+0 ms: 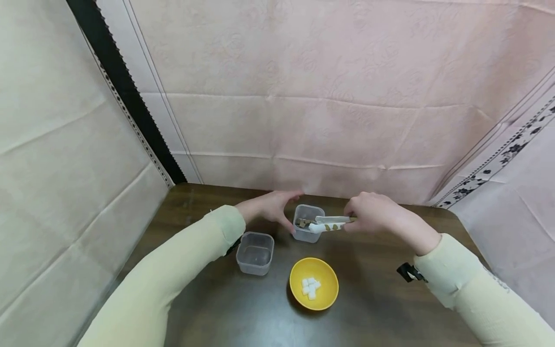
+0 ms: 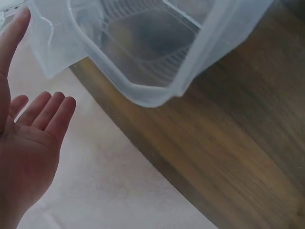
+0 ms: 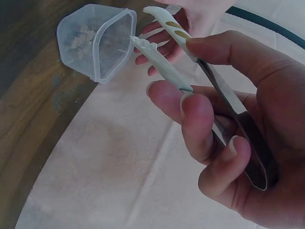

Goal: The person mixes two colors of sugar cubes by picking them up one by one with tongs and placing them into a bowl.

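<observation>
A small clear container (image 1: 308, 231) (image 2: 143, 52) (image 3: 95, 40) stands near the table's back edge. My left hand (image 1: 273, 207) (image 2: 31, 138) is open beside its left side, fingers straight; I cannot tell whether it touches. My right hand (image 1: 373, 212) (image 3: 228, 138) grips metal tongs (image 1: 327, 224) (image 3: 164, 55) with white, gold-patterned tips. The tips are apart, hold nothing, and hover over the container's rim. What lies inside the container is too blurred to tell. A yellow bowl (image 1: 325, 294) in front holds several white cubes (image 1: 310, 287).
A second clear container (image 1: 255, 253), empty, stands to the left of the bowl. The dark wooden table (image 1: 381, 308) is enclosed by pink and cream cloth (image 1: 303, 96) at the back and both sides. A black strap (image 1: 407, 272) sits on my right wrist.
</observation>
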Available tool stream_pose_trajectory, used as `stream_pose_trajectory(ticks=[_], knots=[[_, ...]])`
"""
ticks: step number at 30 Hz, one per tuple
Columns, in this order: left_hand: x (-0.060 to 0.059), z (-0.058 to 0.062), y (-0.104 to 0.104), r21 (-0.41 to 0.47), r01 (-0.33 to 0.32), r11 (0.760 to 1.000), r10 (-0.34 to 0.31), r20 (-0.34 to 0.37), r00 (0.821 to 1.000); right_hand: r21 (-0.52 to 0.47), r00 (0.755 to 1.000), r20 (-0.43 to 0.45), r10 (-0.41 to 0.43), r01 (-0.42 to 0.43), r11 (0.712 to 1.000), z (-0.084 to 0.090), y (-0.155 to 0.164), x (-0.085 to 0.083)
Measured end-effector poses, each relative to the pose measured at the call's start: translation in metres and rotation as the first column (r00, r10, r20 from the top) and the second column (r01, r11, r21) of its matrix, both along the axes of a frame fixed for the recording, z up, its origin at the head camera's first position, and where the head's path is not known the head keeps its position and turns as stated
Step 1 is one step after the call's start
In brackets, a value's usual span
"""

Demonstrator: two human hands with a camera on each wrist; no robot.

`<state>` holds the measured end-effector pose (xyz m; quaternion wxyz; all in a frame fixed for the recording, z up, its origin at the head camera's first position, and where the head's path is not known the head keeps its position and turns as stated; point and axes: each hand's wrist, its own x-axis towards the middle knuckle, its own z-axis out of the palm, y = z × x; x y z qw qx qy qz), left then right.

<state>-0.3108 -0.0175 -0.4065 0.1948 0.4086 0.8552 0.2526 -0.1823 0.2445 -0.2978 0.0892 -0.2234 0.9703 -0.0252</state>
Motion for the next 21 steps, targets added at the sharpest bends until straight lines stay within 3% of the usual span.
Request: stream_pose_trajectory(ticks=[11,21], knots=[[-0.005,-0.013,0.010,-0.026,0.022,0.999,-0.021,0.052,0.998,-0.001,0.999,0.044,-0.017,0.017,1.000,-0.007,-0.004,-0.010],[-0.010,-0.025,0.019,-0.063,0.006,0.998,-0.004,0.033,0.999,0.021,0.994,0.104,-0.032,0.030,0.999,-0.014,-0.006,-0.030]])
